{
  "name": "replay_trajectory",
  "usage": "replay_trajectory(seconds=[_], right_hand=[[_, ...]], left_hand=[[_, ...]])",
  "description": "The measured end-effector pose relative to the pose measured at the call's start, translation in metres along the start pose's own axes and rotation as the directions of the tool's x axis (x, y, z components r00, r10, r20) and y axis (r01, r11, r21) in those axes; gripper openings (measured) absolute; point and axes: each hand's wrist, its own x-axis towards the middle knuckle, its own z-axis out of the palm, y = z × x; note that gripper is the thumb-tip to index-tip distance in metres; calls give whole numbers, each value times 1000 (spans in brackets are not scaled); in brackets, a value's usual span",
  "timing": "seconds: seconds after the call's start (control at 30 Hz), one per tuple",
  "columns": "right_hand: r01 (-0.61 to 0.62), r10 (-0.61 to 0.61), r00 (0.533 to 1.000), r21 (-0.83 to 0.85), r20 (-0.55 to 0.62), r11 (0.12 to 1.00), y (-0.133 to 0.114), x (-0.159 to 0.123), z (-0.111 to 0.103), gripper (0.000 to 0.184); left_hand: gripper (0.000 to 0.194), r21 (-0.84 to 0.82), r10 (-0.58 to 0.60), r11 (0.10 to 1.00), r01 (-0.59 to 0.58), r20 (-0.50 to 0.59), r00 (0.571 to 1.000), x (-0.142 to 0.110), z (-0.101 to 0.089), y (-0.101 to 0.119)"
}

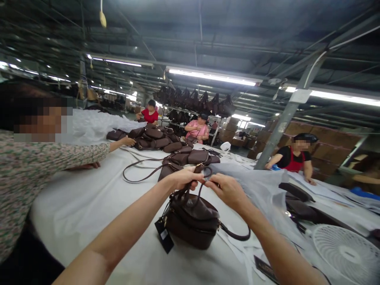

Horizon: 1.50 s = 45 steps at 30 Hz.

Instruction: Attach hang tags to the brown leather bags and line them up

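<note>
A dark brown handbag (192, 221) stands on the white-covered table in front of me, with a black hang tag (164, 236) at its left side. Above the bag, my left hand (186, 178) is closed on its brown strap (200, 194). Close by on the right, my right hand (227, 189) pinches the same strap, which forms a small loop between both hands. Part of the strap curves out to the bag's right and rests on the table. My fingertips partly cover the gripped section.
A pile of brown bags (160, 138) lies beyond my hands, where a co-worker's hand (128, 141) reaches from the left. Clear plastic sheeting (255, 182) and a white fan (347, 253) are to the right. Other people work farther back, near a grey post (277, 134).
</note>
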Motion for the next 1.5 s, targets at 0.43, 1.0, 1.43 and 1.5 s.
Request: replay_trajectory(seconds=[0.43,1.0,1.43,1.5], right_hand=[[118,-113,993,-429,37,896,-26,1,-14,59],[-373,408,898,-209,161,904,81,-64,29,42],[-325,401,886,-307,232,895,75,-146,165,33],[-347,415,893,-318,177,883,93,-155,152,30]], left_hand=[[21,456,-98,888,59,63,993,-7,23,15],[22,141,62,990,-31,-219,974,-23,-20,-31],[43,83,10,997,-4,-78,997,-34,-12,-32],[41,84,26,996,-18,-92,995,-36,-14,-29]])
